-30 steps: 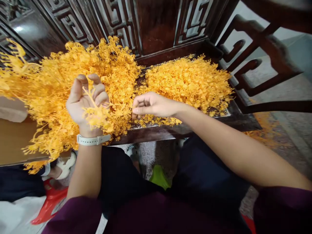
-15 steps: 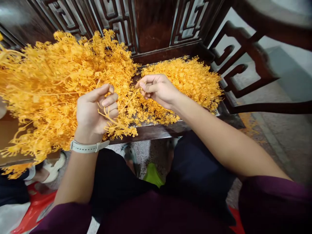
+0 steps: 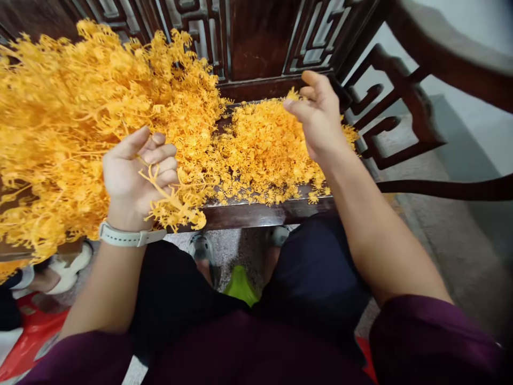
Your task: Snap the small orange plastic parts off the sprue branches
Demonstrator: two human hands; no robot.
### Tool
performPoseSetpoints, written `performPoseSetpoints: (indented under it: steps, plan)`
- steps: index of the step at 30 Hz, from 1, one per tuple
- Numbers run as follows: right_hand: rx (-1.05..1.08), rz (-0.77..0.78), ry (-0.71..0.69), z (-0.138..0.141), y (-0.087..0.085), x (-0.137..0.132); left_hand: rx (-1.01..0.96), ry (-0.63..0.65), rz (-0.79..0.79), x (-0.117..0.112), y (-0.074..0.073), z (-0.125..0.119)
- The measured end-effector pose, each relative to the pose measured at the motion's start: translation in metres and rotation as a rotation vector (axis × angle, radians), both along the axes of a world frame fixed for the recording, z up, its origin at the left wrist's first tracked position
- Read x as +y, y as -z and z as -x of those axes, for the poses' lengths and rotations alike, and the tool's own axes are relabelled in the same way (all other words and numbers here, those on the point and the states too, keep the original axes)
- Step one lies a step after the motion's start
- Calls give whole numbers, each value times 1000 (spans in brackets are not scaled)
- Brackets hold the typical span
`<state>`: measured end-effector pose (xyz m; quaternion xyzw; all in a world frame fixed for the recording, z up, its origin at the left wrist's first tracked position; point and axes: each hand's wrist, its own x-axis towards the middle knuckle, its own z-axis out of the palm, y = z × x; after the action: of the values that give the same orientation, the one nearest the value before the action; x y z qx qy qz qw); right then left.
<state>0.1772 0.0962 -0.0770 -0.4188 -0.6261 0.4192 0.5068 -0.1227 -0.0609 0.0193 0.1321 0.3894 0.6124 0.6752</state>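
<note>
My left hand (image 3: 136, 174), with a white watch band on the wrist, is curled around an orange plastic sprig (image 3: 172, 200) whose branches hang past the seat's front edge. Behind it rises a big heap of long orange plastic sprigs (image 3: 72, 123) on the left of a dark wooden chair seat (image 3: 256, 214). My right hand (image 3: 316, 115) hovers over a lower pile of small orange plastic pieces (image 3: 264, 149) on the right of the seat. Its fingers are loosely bent and apart, and I see nothing in them.
The chair's carved dark back (image 3: 256, 37) and armrest (image 3: 401, 107) close off the far and right sides. Below the seat are my dark trousers and a green shoe (image 3: 240, 283). At lower left are another person's white shoe (image 3: 68, 270) and a red object (image 3: 32, 331).
My right hand has left the spot beside my left hand, risen and moved right over the small-piece pile, its pinch loosened. My left hand keeps the sprig.
</note>
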Motion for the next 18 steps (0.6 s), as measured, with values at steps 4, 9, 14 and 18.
performPoseSetpoints:
  steps: [4, 9, 14, 18]
  plan:
    - [-31, -130, 130, 23, -5, -17, -67, -70, -91, 0, 2, 2]
    - [0, 265, -690, 65, -21, -67, -171, -176, -230, 0, 4, -4]
    - [282, 489, -858, 101, -22, -104, -261, -166, -230, 2, 4, -11]
    - [435, 489, -666, 100, -25, -102, -321, -140, -178, 3, 0, -18]
